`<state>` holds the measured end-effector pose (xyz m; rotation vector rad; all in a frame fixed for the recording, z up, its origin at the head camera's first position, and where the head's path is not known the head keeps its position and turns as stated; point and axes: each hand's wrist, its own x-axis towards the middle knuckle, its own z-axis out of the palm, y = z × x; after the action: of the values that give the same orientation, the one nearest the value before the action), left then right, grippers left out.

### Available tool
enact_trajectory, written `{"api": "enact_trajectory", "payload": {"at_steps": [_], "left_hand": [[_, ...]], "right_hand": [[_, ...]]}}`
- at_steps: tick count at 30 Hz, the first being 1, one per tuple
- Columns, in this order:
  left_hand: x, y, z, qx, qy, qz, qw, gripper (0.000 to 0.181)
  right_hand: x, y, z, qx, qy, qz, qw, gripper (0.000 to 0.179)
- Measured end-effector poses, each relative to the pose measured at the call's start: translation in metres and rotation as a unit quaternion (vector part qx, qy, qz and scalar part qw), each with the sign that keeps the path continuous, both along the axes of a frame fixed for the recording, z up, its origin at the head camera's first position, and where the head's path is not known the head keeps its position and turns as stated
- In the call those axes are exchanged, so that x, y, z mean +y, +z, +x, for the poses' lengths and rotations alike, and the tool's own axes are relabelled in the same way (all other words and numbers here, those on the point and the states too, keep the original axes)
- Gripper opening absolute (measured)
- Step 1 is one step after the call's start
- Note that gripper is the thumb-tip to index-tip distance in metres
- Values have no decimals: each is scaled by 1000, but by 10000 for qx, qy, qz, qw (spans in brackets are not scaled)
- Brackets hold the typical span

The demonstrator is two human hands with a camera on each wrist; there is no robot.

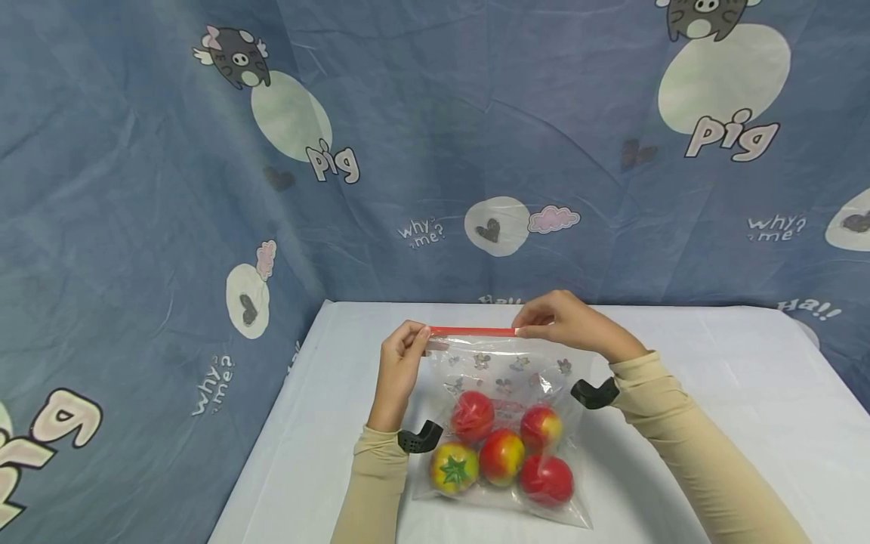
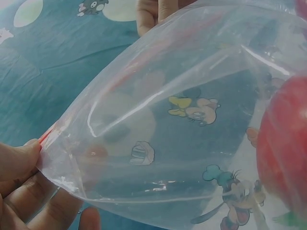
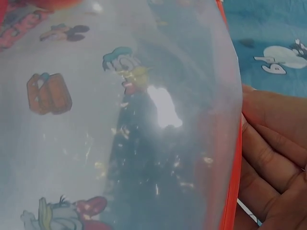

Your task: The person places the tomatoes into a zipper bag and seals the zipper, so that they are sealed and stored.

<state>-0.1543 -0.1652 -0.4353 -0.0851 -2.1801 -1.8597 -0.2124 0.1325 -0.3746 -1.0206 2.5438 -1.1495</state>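
Observation:
A clear zip bag (image 1: 499, 366) with cartoon prints and a red top strip (image 1: 472, 331) is held up by its upper edge over the white table. My left hand (image 1: 399, 370) pinches the strip's left end between thumb and fingers. Farther right along the same strip, my right hand (image 1: 571, 323) pinches it, thumb in front. Inside the lower bag are several round fruits: a red one (image 1: 472, 415), red-and-yellow ones (image 1: 501, 457), and a yellowish one with a green star-shaped calyx (image 1: 454, 468). In the left wrist view, a red fruit (image 2: 285, 139) shows through the plastic.
The white table (image 1: 326, 393) spreads to both sides of the bag. Behind it and to the left hangs a blue cloth (image 1: 421, 136) printed with pigs and lettering. Black devices (image 1: 594, 394) are strapped to both wrists over beige sleeves.

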Motion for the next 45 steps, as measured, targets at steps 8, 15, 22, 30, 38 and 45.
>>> {"api": "enact_trajectory", "payload": {"at_steps": [8, 15, 22, 30, 38, 45], "left_hand": [[-1, 2, -1, -22, 94, 40, 9999, 24], [-2, 1, -1, -54, 126, 26, 9999, 24], [-3, 1, 0, -66, 153, 8, 9999, 23], [-5, 1, -1, -99, 162, 27, 9998, 23], [-6, 1, 0, 4, 139, 24, 9999, 22], [-7, 0, -1, 61, 129, -53, 9999, 21]], "right_hand": [[8, -1, 0, 23, -71, 20, 10000, 11], [15, -3, 0, -43, -93, 20, 9999, 11], [22, -3, -1, -90, -201, 78, 9997, 12], [30, -5, 0, -158, -268, 30, 9995, 11], [37, -6, 0, -168, -286, -87, 9994, 9], [44, -7, 0, -241, -335, -90, 9991, 10]]}}
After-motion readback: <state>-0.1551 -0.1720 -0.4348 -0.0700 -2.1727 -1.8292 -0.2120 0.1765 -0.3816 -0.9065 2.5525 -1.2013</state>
